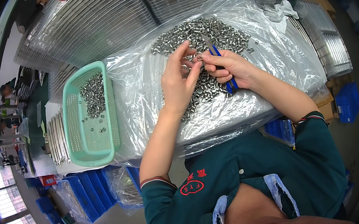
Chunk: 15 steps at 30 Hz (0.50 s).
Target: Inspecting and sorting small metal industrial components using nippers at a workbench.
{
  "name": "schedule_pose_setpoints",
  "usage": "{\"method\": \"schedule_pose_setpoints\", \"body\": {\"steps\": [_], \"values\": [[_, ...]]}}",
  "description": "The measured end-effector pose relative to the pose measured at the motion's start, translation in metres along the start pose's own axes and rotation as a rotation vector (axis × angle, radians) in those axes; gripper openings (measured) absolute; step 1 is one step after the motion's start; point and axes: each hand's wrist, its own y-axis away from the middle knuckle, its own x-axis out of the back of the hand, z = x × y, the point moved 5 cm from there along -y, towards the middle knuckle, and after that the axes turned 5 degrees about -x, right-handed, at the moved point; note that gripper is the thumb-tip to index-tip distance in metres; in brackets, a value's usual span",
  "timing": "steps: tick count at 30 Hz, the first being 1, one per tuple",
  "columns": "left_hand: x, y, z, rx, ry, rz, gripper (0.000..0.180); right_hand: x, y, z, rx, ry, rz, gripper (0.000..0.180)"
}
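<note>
My left hand pinches a small metal ring between thumb and fingertips. My right hand grips a thin tool with a blue handle and a metal tip, held right beside the ring. Both hands hover over a heap of small silver metal rings spread on a clear plastic sheet.
A mint-green plastic basket with several more rings stands to the left. Stacks of metal trays wrapped in plastic lie behind. Blue bins sit on the floor lower left, and more blue crates sit at the right. Another person works at far left.
</note>
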Motion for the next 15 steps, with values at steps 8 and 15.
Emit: {"method": "schedule_pose_setpoints", "body": {"steps": [8,15], "values": [[0.002,0.000,0.000,-0.092,-0.093,-0.038,0.026,-0.001,0.001,0.000,0.007,0.021,0.000,0.017],[0.002,0.000,-0.009,0.037,0.042,-0.010,0.015,0.000,0.000,-0.002,0.037,-0.050,0.002,0.016]]}}
